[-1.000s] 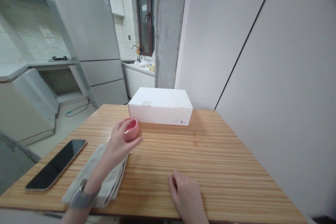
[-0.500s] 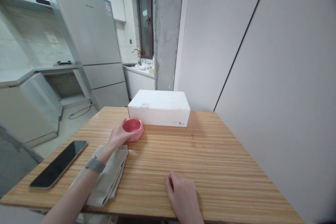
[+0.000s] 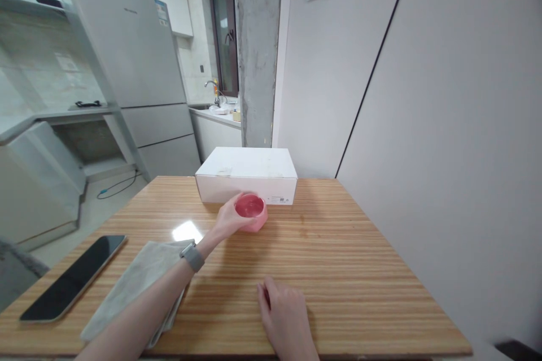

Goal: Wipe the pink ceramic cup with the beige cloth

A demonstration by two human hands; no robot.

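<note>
Head; pink bowl (image 3: 254,214); upright; rounded open top; deeper pink inside

A: What sort of place is this, some office?

B: Nah, looks like a home kitchen. Tall silvery fridge (image 3: 133,59) on the left, sink (image 3: 200,106) with a curved faucet (image 3: 216,92) near a window (image 3: 221,28), white wall cabinet (image 3: 171,3) up top.

A: And the wood-grain table (image 3: 339,248)?

B: Stands beside all that, rough grey pillar (image 3: 258,51) past its far edge, plain pale wall (image 3: 436,124) along the right. Pretty domestic tbh.
</note>
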